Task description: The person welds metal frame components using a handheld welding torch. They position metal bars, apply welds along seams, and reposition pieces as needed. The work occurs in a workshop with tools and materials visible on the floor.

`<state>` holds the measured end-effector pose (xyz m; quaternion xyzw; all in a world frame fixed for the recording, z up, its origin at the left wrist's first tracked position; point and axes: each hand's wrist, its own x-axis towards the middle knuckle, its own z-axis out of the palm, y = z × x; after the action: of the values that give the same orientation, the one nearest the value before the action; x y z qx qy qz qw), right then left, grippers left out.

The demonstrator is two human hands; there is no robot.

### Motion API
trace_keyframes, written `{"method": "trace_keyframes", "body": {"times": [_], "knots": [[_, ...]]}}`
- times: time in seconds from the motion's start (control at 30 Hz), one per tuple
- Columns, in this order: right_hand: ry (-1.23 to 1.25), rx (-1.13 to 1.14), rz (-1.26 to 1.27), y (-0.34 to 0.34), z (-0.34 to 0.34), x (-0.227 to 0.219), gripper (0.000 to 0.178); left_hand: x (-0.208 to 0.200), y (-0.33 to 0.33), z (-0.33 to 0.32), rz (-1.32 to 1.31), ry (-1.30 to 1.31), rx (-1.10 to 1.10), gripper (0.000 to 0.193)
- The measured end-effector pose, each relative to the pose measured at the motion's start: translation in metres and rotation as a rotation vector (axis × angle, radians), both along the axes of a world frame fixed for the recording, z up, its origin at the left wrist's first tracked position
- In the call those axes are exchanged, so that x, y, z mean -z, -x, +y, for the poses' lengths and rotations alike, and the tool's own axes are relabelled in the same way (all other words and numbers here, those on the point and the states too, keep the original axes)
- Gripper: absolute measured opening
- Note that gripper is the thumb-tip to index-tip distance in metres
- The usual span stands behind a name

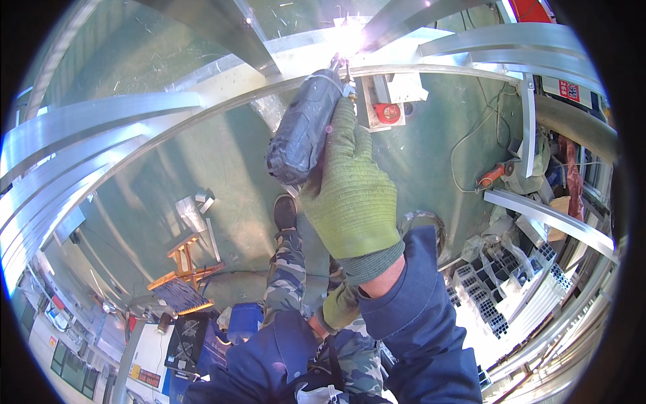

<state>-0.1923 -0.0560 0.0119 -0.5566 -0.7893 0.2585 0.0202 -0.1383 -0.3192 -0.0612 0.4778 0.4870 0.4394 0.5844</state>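
Dark tool (306,128) in right grip (353,195) — bulk left of it.

Cannot see the very tip of the dark tool (306,128), lost in white glare (348,40), nor all fingers of the right hand (355,202) on it, nor the whole left hand (341,307) behind the right sleeve (420,296); cannot follow the dark beam (225,34) past the top edge

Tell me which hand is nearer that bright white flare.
Right. The right hand is just short of the flare, holding the dark tool; the left hand is much farther back.
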Motion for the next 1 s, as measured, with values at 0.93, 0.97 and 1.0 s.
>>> {"method": "trace_keyframes", "body": {"times": [0.93,0.97,1.0], "knots": [[0.033,0.023,0.064,-0.009,-0.008,-0.007,0.096,0.020,-0.042,-0.052,-0.235,0.161,-0.005,0.052],[0.022,0.023,0.061,-0.009,-0.009,-0.007,0.096,0.020,-0.042,-0.054,-0.244,0.166,-0.010,0.051],[0.012,0.022,0.058,-0.009,-0.010,-0.006,0.097,0.020,-0.043,-0.055,-0.216,0.147,-0.014,0.053]]}}
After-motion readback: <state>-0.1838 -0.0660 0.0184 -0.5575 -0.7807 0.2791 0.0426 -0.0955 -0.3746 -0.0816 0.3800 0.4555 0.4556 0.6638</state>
